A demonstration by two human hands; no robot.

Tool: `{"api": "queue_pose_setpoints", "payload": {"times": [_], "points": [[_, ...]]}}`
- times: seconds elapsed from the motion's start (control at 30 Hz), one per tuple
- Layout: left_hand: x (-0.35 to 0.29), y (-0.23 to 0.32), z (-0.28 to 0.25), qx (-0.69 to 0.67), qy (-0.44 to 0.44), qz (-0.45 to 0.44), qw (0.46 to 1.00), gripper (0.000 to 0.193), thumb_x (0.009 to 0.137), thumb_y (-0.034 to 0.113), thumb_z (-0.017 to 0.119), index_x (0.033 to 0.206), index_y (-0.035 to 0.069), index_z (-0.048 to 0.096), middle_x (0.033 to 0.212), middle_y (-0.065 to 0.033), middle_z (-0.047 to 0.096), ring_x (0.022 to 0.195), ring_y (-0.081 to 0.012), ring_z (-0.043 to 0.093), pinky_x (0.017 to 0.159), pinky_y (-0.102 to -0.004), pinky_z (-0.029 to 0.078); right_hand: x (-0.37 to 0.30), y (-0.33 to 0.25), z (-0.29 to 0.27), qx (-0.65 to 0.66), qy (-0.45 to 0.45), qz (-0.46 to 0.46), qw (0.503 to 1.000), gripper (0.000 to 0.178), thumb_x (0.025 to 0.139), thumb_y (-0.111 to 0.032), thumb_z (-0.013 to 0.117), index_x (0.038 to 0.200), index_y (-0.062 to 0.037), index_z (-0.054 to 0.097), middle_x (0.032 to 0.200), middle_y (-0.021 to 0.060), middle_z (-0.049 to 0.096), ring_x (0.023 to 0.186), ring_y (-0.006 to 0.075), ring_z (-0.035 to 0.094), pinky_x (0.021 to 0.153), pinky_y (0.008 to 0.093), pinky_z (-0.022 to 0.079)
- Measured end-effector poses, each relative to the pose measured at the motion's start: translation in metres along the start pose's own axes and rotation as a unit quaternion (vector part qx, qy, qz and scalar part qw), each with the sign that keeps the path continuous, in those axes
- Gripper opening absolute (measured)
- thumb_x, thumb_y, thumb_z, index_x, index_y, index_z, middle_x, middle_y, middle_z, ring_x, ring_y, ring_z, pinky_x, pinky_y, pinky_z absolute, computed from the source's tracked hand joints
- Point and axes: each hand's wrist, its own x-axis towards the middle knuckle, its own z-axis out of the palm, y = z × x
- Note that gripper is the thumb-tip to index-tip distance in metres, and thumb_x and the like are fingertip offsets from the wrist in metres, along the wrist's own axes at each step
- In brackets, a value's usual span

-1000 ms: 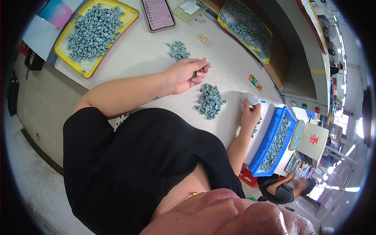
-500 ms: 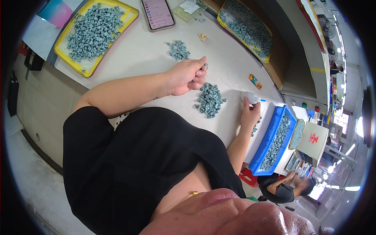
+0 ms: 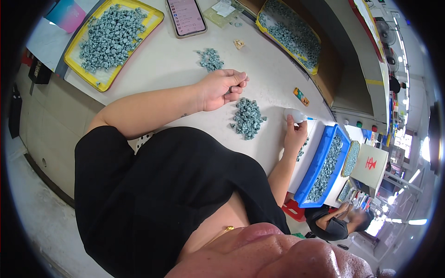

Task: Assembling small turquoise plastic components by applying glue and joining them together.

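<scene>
My left hand [image 3: 225, 89] is held over the white worktable [image 3: 153, 69], its thumb and index finger pinched together and the other fingers curled. Whatever sits in that pinch is too small to make out. Below and to its right lies a heap of grey-green stone-like pieces [image 3: 249, 118]; a smaller heap [image 3: 211, 60] is just above the hand. In my right hand [image 3: 295, 135], the fingers are wrapped round a white squeeze bottle [image 3: 292, 114] with a blue tip pointing right.
Yellow-rimmed trays of similar pieces stand at the upper left [image 3: 160, 17] and upper right [image 3: 316, 70]. A blue bin [image 3: 303, 198] of pieces is at the right. A phone [image 3: 187, 17] and a small orange-green packet [image 3: 301, 97] lie on the table. Another person [image 3: 331, 227] sits farther right.
My left hand has shifted slightly right, and its fingertips have changed position a little. The right hand and bottle have hardly moved.
</scene>
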Motion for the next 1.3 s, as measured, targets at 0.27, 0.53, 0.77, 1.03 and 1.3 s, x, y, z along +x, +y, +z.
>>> {"api": "queue_pose_setpoints", "payload": {"times": [0.27,0.53,0.77,1.03,1.3], "points": [[0.002,0.0,-0.002,0.004,-0.019,-0.007,1.0,0.019,0.094,0.022,0.054,0.092,0.003,0.053,0.08,0.0002,0.046,0.061,-0.0061,0.037,0.049,-0.0182,0.03,0.001,-0.004,0.0,0.012,-0.002,-0.007,1.0,0.039,0.081,-0.034,0.071,0.097,-0.0003,0.061,0.065,0.0021,0.057,0.049,0.0076,0.043,0.05,0.0238,0.038],[-0.003,-0.002,-0.001,0.006,-0.018,-0.057,0.998,0.029,0.098,0.034,0.044,0.082,0.009,0.044,0.067,0.0036,0.036,0.057,-0.0073,0.031,0.044,-0.0201,0.023,-0.001,0.001,-0.002,0.044,-0.022,0.014,0.999,0.03,0.085,-0.026,0.068,0.1,-0.0006,0.061,0.08,0.0034,0.063,0.064,0.0086,0.051,0.061,0.0228,0.043],[-0.007,-0.019,0.011,0.007,-0.009,-0.079,0.997,0.025,0.1,0.029,0.041,0.087,0.007,0.043,0.071,0.0021,0.037,0.059,-0.008,0.033,0.045,-0.0201,0.024,-0.004,-0.007,0.0,0.287,0.02,-0.042,0.957,0.028,0.086,-0.009,0.065,0.107,0.0007,0.048,0.098,0.0101,0.061,0.09,0.0144,0.058,0.081,0.0268,0.047],[-0.01,-0.025,0.019,0.003,-0.073,-0.108,0.991,0.026,0.1,0.026,0.038,0.083,0.007,0.043,0.069,0.0022,0.035,0.057,-0.0078,0.03,0.045,-0.0208,0.023,-0.021,-0.028,-0.007,0.355,-0.07,-0.091,0.928,0.039,0.089,-0.013,0.062,0.121,0.0006,0.042,0.101,0.0121,0.06,0.092,0.017,0.061,0.083,0.0284,0.048],[-0.014,-0.032,0.028,0.119,-0.062,-0.097,0.986,0.034,0.099,0.037,0.04,0.075,0.013,0.039,0.062,0.0055,0.028,0.054,-0.006,0.024,0.043,-0.0198,0.018,-0.032,-0.055,-0.022,0.139,-0.006,-0.247,0.959,0.034,0.073,-0.011,0.074,0.103,-0.0055,0.061,0.098,0.0112,0.062,0.087,0.0269,0.061,0.074,0.0331,0.049]]}}
